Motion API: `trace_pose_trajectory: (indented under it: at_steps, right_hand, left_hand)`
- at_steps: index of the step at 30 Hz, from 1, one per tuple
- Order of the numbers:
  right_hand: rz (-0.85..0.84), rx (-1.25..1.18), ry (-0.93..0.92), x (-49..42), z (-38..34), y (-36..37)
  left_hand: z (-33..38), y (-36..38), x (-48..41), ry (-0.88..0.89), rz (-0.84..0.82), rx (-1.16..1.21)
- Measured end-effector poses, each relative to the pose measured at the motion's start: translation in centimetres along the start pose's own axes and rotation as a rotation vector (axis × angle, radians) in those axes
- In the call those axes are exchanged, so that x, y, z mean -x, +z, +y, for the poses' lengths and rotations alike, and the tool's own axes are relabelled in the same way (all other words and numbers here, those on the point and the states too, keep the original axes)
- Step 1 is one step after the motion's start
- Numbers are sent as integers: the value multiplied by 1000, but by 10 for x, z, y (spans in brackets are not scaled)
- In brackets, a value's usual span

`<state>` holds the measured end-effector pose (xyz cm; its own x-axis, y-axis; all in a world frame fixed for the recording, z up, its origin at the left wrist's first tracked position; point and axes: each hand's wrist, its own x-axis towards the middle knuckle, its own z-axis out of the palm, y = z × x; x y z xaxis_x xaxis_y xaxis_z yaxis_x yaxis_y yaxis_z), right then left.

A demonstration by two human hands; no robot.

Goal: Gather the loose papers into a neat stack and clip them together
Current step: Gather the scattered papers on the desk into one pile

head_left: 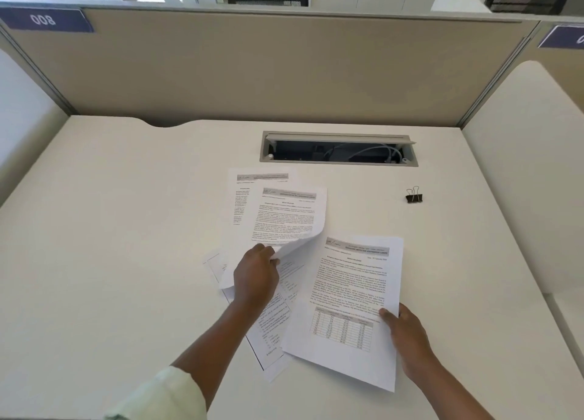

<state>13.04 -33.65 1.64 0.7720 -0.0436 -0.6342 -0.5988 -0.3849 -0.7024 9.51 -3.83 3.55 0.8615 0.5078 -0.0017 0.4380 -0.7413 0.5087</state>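
At the bottom of the frame both forearms enter, the left one in a pale sleeve [164,394] cut off by the lower edge. The right hand [407,337], lower right, pinches the near right edge of a printed sheet with a table [350,296]; its thumb lies on top of the page and the other fingers are hidden beneath it, so the grip shows only in part. That sheet slants from lower centre up to the right of centre, and a second page edge peeks out behind its upper right corner.

Just left of it, the left hand [256,274] is closed on the curled lower corner of a middle sheet [284,217], lifting that corner off the desk [110,230] so its blank underside shows. The fingertips are tucked behind the curl and hard to make out. Beneath the hand and wrist lie more loose pages [271,328], overlapping at angles and partly covered by arm and paper; their print is too small to read.

Farther up, at centre, another sheet [243,198] lies mostly hidden under the lifted one.

The binder clip [414,194] stands alone at right of centre, well apart from both hands and the papers. Beyond it, an open cable hatch [338,149] sits in the desk before the beige partition [252,66].
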Motion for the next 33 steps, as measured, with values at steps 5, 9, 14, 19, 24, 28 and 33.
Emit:
trace_pose_trajectory:
  at_steps: [5, 9, 14, 19, 24, 28, 33]
  right_hand:
    - [-2, -12, -5, 7, 1, 8]
    - [-1, -4, -5, 11, 6, 16]
    - [8, -2, 7, 19, 10, 22]
    - [22, -31, 27, 27, 9, 28]
    - [27, -36, 29, 36, 10, 36]
    - [31, -24, 29, 38, 15, 40]
    - [39, -23, 35, 45, 17, 44]
  left_hand:
    - [-12, -2, 36, 81, -14, -18]
    - [-23, -3, 58, 167, -19, -56]
    - [-43, -13, 74, 136, 34, -36]
    - [-66, -33, 73, 119, 92, 33]
    - [-78, -30, 86, 400, 20, -29]
    - [-96, -7, 99, 509, -136, -137]
    - [-85, 7, 101, 394, -215, -137]
